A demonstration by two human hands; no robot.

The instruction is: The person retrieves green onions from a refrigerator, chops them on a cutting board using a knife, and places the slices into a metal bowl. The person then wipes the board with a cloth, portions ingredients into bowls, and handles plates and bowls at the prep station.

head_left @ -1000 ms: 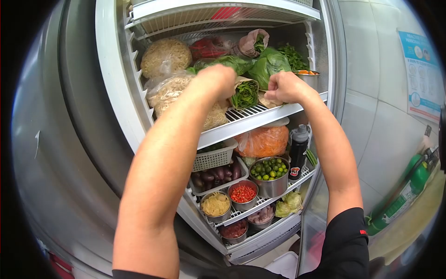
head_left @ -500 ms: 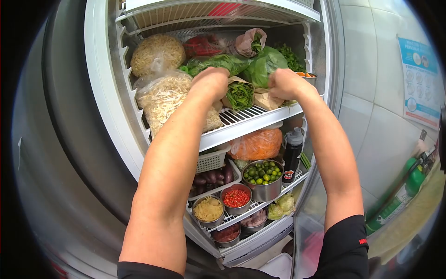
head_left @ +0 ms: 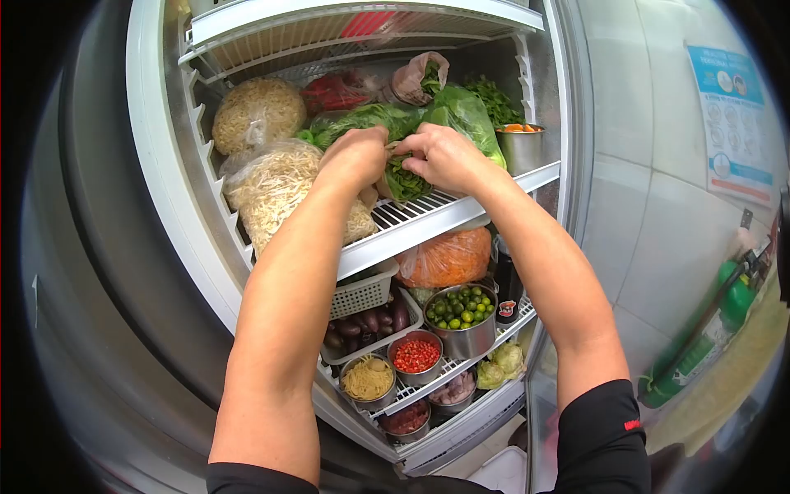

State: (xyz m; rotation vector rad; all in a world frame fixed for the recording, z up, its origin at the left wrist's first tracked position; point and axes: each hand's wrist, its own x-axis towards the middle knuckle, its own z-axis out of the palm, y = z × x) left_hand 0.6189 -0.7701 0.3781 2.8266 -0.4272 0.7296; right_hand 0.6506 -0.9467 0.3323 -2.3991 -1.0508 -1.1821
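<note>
Clear plastic bag of pale shreds [head_left: 276, 188], eight o'clock from bare left hand [head_left: 355, 155]. Left fingers curled, tips hidden; cannot tell if pinching. Green leafy bundle in brown paper [head_left: 408, 183] on white wire shelf [head_left: 448, 220], hand's four o'clock; paper probably keeps leaves together. Bare right hand [head_left: 445, 156]: fingers bent near paper; cannot tell if pinching. Round steel tub [head_left: 521, 151], three o'clock, upright, likely against spills.

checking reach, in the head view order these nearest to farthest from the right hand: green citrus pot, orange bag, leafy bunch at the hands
1. Leafy bunch: close by the right hand, on its left side
2. Orange bag: one shelf down
3. Green citrus pot: lower in view than the bag
</note>
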